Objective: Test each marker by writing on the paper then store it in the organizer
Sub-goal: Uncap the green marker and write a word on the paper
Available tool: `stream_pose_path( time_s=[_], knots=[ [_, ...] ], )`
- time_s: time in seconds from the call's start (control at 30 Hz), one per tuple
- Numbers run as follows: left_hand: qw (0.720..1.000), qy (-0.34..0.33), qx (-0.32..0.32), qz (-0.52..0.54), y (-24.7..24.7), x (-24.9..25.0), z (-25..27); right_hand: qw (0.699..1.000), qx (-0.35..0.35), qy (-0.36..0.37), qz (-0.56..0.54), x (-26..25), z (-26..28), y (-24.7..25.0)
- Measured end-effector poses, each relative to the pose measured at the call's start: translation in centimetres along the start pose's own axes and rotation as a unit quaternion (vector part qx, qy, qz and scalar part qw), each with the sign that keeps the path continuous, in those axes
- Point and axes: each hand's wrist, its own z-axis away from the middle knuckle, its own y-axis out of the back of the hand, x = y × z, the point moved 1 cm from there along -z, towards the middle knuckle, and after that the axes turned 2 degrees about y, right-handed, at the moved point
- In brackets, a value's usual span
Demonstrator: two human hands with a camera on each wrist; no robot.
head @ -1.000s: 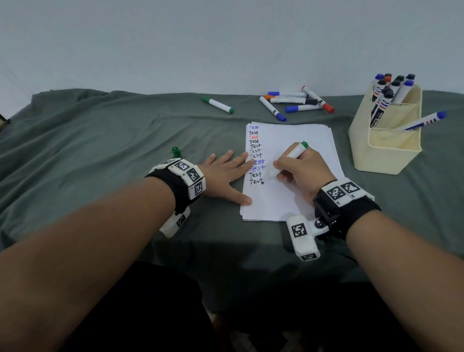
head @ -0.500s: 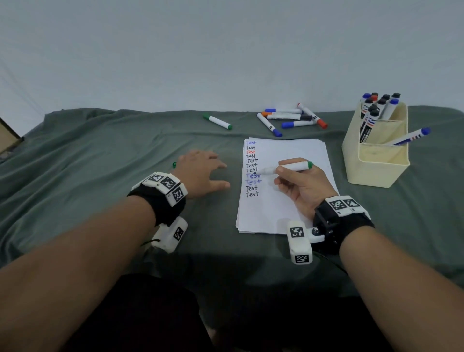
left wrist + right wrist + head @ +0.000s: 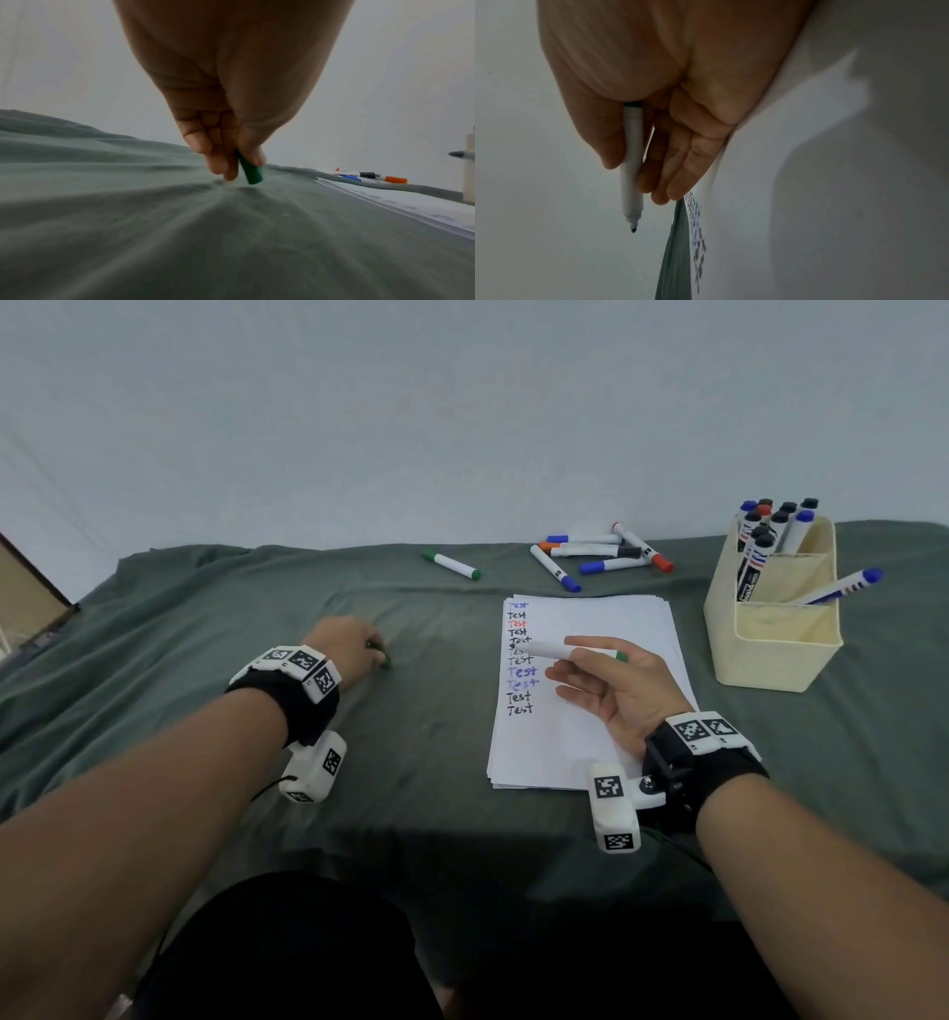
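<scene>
We judge the task past halfway: at far left our left hand [image 3: 226,146] pinches the small green plastic cap [image 3: 250,172] just above the grey-green cloth [image 3: 205,634]; six loose markers [image 3: 595,554] wait at the far edge. On the white paper stack [image 3: 616,618], eleven "Test" lines stand. Our right hand [image 3: 616,690] holds the uncapped green-ended white marker [image 3: 631,162] between thumb and fingers, others relaxed. The cream plastic organizer [image 3: 770,654] holds about ten.
</scene>
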Motion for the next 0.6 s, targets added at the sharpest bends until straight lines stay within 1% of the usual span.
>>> stream_pose_path(
  time_s=[0.03, 0.13, 0.27, 0.37, 0.6],
  knots=[
    [1.0, -0.006, 0.004, 0.011, 0.0, 0.5, 0.0, 1.0, -0.002, 0.0, 0.001, 0.0, 0.0, 0.0],
    [0.996, -0.026, 0.013, 0.088, -0.1, 2.7, 0.3, 1.0, -0.008, 0.002, 0.005, 0.2, -0.1, 0.1],
    [0.986, -0.095, 0.005, 0.136, -0.3, 6.2, 0.7, 1.0, -0.016, 0.003, 0.012, 0.3, -0.2, 0.2],
    [0.976, -0.13, -0.004, 0.173, -0.1, 8.6, 1.3, 1.0, -0.02, 0.004, 0.017, 0.3, -0.2, 0.2],
    [0.97, -0.147, -0.025, 0.193, 0.0, 12.4, 1.8, 0.999, -0.024, 0.012, 0.02, 0.3, 0.0, 0.0]
  ],
)
